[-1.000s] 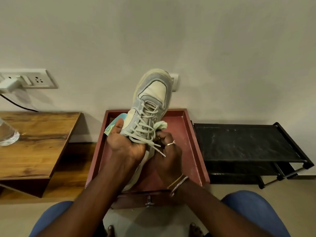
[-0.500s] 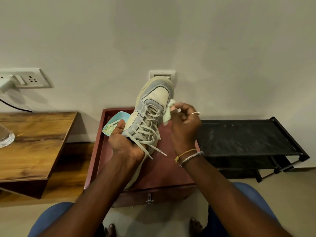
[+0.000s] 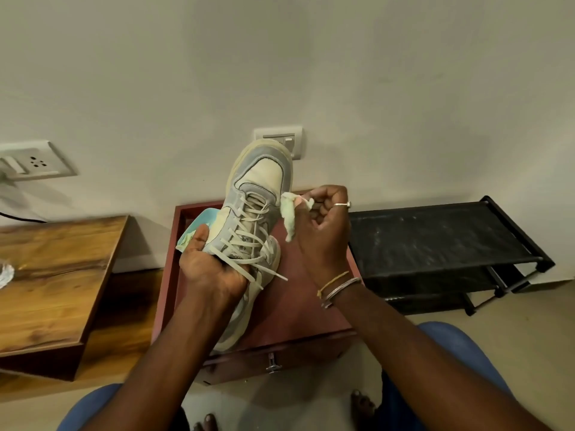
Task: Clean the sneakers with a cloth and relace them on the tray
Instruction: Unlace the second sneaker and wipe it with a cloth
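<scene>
Beige floor carries three pieces along the wall. At left is a low brown wood-grain table, with a clear glassy object on it, cut off by the frame edge. In the middle is a reddish-brown shallow wooden tray with a metal knob on its front. A grey and cream lace-up sneaker stands heel-down on the tray floor near the front wall, toe tilted up. At right is a black metal two-tier rack. Bare toes rest on the floor.
</scene>
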